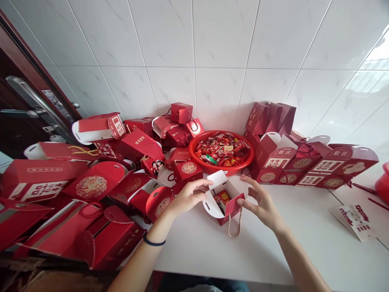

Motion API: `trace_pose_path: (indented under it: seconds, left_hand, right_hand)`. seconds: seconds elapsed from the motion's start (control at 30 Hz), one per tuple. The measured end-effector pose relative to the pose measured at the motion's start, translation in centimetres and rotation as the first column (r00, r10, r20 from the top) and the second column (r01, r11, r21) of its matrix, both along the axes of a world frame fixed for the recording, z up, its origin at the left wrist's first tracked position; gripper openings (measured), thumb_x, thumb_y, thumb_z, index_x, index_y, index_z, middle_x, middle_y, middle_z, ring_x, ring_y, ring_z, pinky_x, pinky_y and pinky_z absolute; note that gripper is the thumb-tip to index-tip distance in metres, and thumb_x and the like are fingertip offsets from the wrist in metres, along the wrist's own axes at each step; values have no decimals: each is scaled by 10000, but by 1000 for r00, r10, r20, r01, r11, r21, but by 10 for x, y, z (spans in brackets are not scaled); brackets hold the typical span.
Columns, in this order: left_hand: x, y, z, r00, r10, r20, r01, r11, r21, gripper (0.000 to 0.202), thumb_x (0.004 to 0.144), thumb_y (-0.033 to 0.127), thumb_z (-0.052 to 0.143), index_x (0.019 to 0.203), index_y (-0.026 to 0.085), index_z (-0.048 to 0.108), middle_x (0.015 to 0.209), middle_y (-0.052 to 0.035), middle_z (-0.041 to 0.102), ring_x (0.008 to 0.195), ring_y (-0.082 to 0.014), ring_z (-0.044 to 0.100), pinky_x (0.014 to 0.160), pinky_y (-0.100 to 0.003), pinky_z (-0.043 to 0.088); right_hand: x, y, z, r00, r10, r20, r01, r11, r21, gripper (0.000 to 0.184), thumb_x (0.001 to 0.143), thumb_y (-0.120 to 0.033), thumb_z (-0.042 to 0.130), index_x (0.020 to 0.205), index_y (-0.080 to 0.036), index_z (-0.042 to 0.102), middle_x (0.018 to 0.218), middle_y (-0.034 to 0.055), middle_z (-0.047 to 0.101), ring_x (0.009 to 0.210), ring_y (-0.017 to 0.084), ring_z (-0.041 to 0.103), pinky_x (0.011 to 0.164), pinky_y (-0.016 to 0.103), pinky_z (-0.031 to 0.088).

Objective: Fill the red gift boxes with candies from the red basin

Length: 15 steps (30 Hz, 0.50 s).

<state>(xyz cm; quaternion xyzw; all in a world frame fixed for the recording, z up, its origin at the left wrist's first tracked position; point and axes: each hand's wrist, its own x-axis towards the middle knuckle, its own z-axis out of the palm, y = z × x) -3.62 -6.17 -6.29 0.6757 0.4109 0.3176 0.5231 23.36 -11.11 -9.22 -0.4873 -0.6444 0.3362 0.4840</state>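
Because its flaps stand unfastened, the red box (234,207) in the head view, on the white table (258,253) just before the red basin (223,169) of wrapped sweets (217,146), could spill its contents (223,198) if tipped; uneven finger pressure might crease the card. Right hand (263,204): thumb and fingers moderately parted, holding the box's right-hand flaps. Left hand (191,197): fingers loosely parted at the opposite flaps; whether they pinch cannot be told.
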Motion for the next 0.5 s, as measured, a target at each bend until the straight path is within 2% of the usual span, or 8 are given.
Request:
trace_pose_path:
  seconds: [0.13,0.23,0.37,0.43,0.5]
  left_hand:
    - [-2,-7,-6,1000,14,9,-14,999,36,460,726,209,619,1180,193,687,1227,-82,716,1140,-259,654,1003,-374,523]
    - [0,-11,-9,998,-9,55,2,992,129,514,767,225,622,1280,216,638,1291,-84,690,1136,-246,653,1015,-387,521]
    - [4,-16,-6,996,-75,47,63,975,211,625,856,352,658,1456,253,509,1328,-109,679,1232,-277,621,1081,-444,472]
    - [4,-18,-3,992,-129,7,124,967,221,716,833,405,710,1492,256,473,1342,-125,672,1280,-305,594,1113,-481,435]
    - [4,-18,-2,984,-175,-29,177,954,240,750,773,420,768,1460,254,519,1369,-125,656,1309,-326,570,1139,-500,405]
  right_hand:
    - [-10,4,-9,994,-74,-77,72,997,-33,678,794,-535,778,1380,-285,546,1454,130,570,1024,270,709,929,456,582]
    - [-16,6,-10,989,-70,-132,64,997,-51,669,787,-528,782,1352,-242,566,1341,135,654,1046,294,709,919,450,590]
    - [-22,5,-7,984,-12,-179,1,998,-60,510,826,-522,743,1218,-208,652,1161,111,744,1050,305,713,913,439,595]
    - [-23,4,-7,983,-18,-182,11,999,-43,456,837,-515,733,1174,-213,677,1151,100,750,1041,298,715,911,432,593]
    - [-23,4,-9,985,-35,-170,32,999,-23,435,847,-509,724,1172,-222,688,1172,94,745,1056,293,708,921,427,586]
